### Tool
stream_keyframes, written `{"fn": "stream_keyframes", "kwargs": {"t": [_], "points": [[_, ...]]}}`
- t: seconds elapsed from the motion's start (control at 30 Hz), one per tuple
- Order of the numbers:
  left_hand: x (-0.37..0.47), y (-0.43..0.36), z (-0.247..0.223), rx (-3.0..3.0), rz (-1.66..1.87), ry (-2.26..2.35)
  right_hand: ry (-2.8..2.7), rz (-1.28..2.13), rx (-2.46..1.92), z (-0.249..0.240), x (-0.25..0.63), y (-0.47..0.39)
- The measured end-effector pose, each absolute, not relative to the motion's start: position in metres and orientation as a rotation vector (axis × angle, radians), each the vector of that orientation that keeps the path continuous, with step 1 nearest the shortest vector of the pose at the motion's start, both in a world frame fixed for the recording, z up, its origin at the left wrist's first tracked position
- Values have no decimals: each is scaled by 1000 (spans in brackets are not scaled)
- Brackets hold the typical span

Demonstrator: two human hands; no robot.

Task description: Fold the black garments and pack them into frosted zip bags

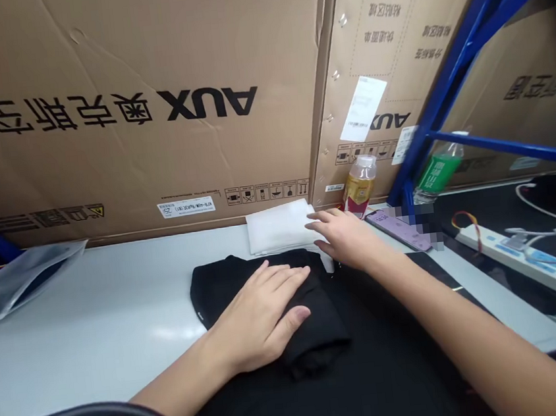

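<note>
Left hand (264, 315) is laid flat and open upon one black garment (320, 323), placed on the table (135, 315). Right hand (345, 234) is held loosely open at one white folded sheet (280, 227); contact cannot be told. "AUX" is read twice, upside down, on cartons (116, 46); two bottles (358, 189) are counted.

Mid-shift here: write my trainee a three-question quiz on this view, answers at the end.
1. True or false: the left hand rests on the black garment.
2. Which is nearest the right hand?
a) the power strip
b) the folded white material
c) the translucent pouch
3. What colour is the label on the bottle behind the blue frame?

Key: 1. True. 2. b. 3. Green.
</note>
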State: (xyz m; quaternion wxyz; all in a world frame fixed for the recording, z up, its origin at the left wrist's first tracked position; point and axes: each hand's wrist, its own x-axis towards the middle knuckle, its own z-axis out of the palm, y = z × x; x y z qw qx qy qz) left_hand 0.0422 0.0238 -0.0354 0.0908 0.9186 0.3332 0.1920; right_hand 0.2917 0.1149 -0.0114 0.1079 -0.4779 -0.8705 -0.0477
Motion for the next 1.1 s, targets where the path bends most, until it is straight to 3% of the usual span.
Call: {"fn": "stream_keyframes", "kwargs": {"t": [0.2,0.4,0.7,0.97,1.1], "points": [[31,36,-26,2675,787,1064,-2565,-269,-1532,-23,282,154],[22,41,-14,2803,1028,1287,-2396,-355,-1447,-7,290,94],[23,15,12,2791,436,1098,-2180,170,-1122,-22,270,10],[18,25,9,2816,787,1356,-2197,228,-1867,-7,273,22],[15,22,20,2799,1023,1331,-2327,45,-1862,-13,247,15]]}}
